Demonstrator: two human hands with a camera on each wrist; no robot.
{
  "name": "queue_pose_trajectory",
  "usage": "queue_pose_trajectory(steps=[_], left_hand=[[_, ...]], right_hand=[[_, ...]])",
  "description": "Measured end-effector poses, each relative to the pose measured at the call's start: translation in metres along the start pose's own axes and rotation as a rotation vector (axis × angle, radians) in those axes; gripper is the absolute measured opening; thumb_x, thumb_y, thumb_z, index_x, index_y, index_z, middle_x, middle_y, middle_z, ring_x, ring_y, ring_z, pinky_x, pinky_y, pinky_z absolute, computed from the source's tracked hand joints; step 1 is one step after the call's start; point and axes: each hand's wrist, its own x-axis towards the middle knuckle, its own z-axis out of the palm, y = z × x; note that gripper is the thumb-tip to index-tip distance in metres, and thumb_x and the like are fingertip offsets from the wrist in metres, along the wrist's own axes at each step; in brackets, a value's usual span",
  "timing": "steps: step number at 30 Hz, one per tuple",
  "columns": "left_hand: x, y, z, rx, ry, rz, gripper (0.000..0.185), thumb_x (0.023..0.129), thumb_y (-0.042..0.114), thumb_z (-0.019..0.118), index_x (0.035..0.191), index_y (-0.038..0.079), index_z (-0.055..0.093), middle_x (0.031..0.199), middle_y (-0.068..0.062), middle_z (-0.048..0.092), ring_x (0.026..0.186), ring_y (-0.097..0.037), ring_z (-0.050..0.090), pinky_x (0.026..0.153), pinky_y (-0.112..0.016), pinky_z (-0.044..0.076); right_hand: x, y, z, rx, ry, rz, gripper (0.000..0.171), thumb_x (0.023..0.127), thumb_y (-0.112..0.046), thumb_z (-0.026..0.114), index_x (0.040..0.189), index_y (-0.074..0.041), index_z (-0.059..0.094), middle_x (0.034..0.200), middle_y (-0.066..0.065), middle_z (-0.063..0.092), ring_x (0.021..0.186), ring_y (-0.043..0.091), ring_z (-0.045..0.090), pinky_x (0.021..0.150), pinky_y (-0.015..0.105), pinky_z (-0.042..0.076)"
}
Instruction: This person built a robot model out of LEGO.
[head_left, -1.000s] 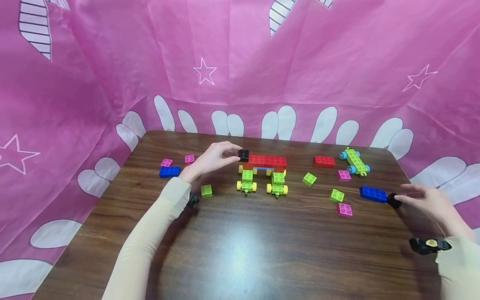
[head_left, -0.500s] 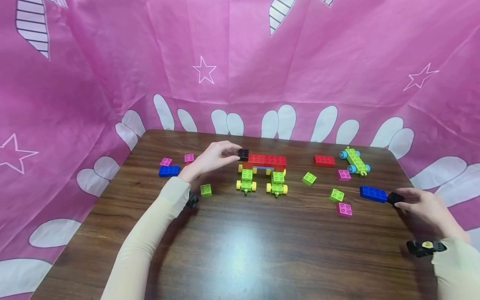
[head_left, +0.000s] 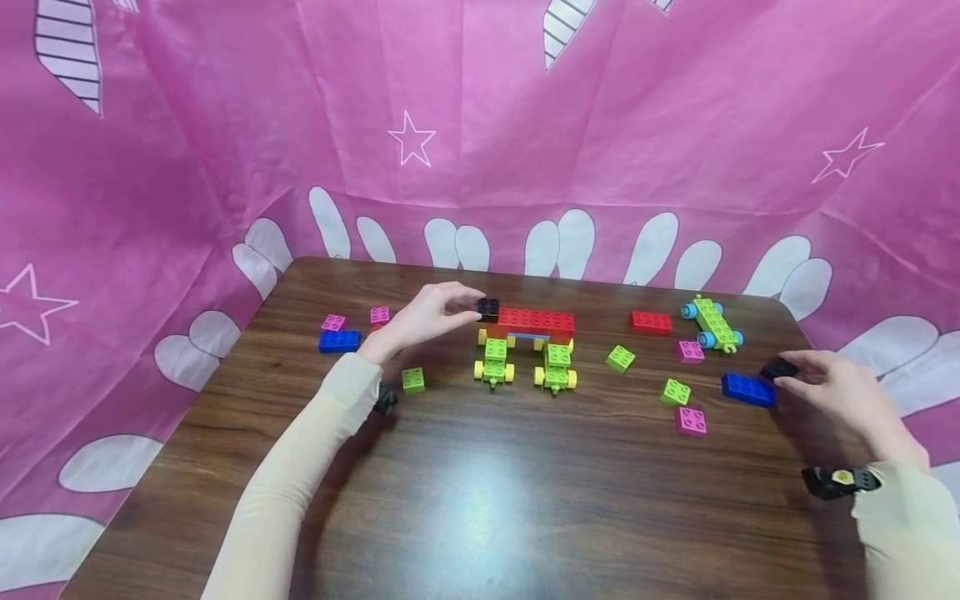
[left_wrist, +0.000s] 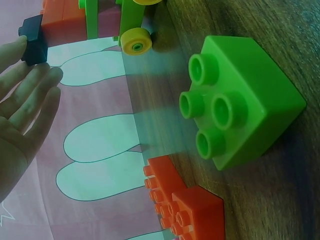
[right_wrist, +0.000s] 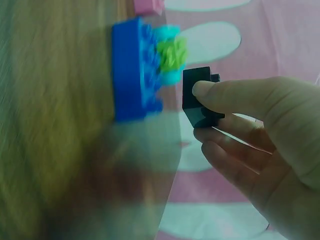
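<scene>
My left hand [head_left: 429, 317] pinches a black brick [head_left: 488, 309] at the left end of a red row of bricks [head_left: 536, 320]. That row lies raised across wheeled lime green bases [head_left: 494, 360] with yellow wheels. At the right, my right hand [head_left: 843, 392] holds a second black brick [right_wrist: 196, 95] between thumb and fingers, lifted off the table. Just left of it lies a long blue brick [head_left: 748, 389], apart from it. In the left wrist view, a lime green brick [left_wrist: 245, 100] stands close to the camera, studs facing left.
A second blue brick [head_left: 340, 341] and pink bricks [head_left: 333, 322] lie at the left. Toward the right are a red brick [head_left: 651, 322], a lime green wheeled base [head_left: 715, 324] with blue wheels, and loose green [head_left: 676, 392] and pink bricks. Pink cloth hangs behind the table [head_left: 480, 517].
My right hand has taken hold of the black brick beside the blue one, lifted it and moved it slightly left and away from me. The left hand has stayed in place.
</scene>
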Motion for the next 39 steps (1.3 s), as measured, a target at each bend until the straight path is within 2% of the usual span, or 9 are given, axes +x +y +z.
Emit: queue_pose_trajectory(steps=[6,11,12,15,18,21,29,35,39], left_hand=[[0.0,0.0,0.0,-0.003,0.005,0.004,0.038,0.095,0.021,0.067,0.129,0.007,0.064,0.123,-0.01,0.07,0.113,-0.022,0.067,0.099,-0.037,0.055],[0.0,0.001,0.0,-0.012,0.004,-0.015,0.038,0.095,0.022,0.067,0.13,0.007,0.064,0.123,-0.01,0.07,0.113,-0.021,0.066,0.099,-0.036,0.055],[0.0,0.001,0.0,-0.012,0.004,-0.017,0.038,0.095,0.022,0.067,0.13,0.007,0.064,0.122,-0.01,0.07,0.113,-0.021,0.066,0.099,-0.036,0.055],[-0.001,0.001,0.0,-0.018,0.003,-0.022,0.038,0.095,0.022,0.067,0.13,0.007,0.064,0.122,-0.01,0.069,0.113,-0.021,0.066,0.099,-0.038,0.055],[-0.002,0.001,0.0,-0.021,0.003,-0.02,0.038,0.095,0.022,0.067,0.131,0.008,0.064,0.123,-0.01,0.069,0.113,-0.021,0.066,0.099,-0.039,0.055],[-0.002,0.001,0.001,-0.023,0.003,-0.024,0.038,0.095,0.022,0.067,0.131,0.008,0.064,0.124,-0.009,0.069,0.113,-0.021,0.066,0.099,-0.039,0.055],[-0.003,0.0,0.002,-0.048,0.013,-0.029,0.039,0.094,0.024,0.068,0.13,0.009,0.064,0.125,-0.008,0.069,0.114,-0.02,0.066,0.1,-0.037,0.054],[-0.003,-0.002,0.003,-0.063,0.026,-0.018,0.039,0.094,0.024,0.068,0.13,0.01,0.064,0.124,-0.007,0.069,0.113,-0.019,0.067,0.098,-0.037,0.055],[-0.003,-0.002,0.004,-0.067,0.031,-0.016,0.038,0.094,0.023,0.068,0.13,0.009,0.065,0.124,-0.008,0.069,0.112,-0.02,0.067,0.097,-0.036,0.056]], right_hand=[[0.018,-0.027,0.005,-0.029,0.074,-0.094,0.037,0.08,-0.018,0.08,0.11,0.0,0.071,0.095,0.024,0.073,0.085,-0.035,0.025,0.067,0.021,0.039],[0.03,-0.05,0.01,-0.024,0.069,-0.141,0.038,0.08,-0.02,0.081,0.111,-0.001,0.071,0.091,0.019,0.074,0.08,-0.027,0.039,0.07,0.018,0.039],[0.032,-0.054,0.011,-0.026,0.07,-0.156,0.038,0.079,-0.019,0.082,0.111,-0.001,0.071,0.09,0.017,0.074,0.078,-0.023,0.043,0.068,0.014,0.037],[0.04,-0.068,0.015,-0.049,0.072,-0.204,0.039,0.077,-0.018,0.084,0.11,-0.002,0.072,0.092,0.016,0.074,0.076,-0.007,0.055,0.068,0.015,0.043],[0.044,-0.082,0.019,-0.048,0.065,-0.253,0.039,0.076,-0.014,0.084,0.11,-0.001,0.072,0.094,0.016,0.073,0.077,0.016,0.065,0.068,0.028,0.056],[0.047,-0.095,0.023,-0.036,0.066,-0.302,0.038,0.075,-0.01,0.084,0.11,0.001,0.071,0.094,0.016,0.073,0.081,0.031,0.068,0.068,0.043,0.059],[0.057,-0.123,0.026,-0.024,0.034,-0.358,0.039,0.077,-0.011,0.083,0.113,-0.002,0.07,0.097,0.014,0.074,0.088,0.031,0.069,0.075,0.052,0.057],[0.067,-0.14,0.029,-0.01,0.054,-0.435,0.037,0.076,-0.01,0.083,0.111,-0.003,0.072,0.097,0.012,0.074,0.087,0.026,0.068,0.076,0.048,0.054],[0.075,-0.151,0.032,0.01,0.024,-0.438,0.036,0.08,-0.009,0.08,0.114,-0.002,0.071,0.102,0.014,0.073,0.09,0.027,0.067,0.076,0.047,0.054]])
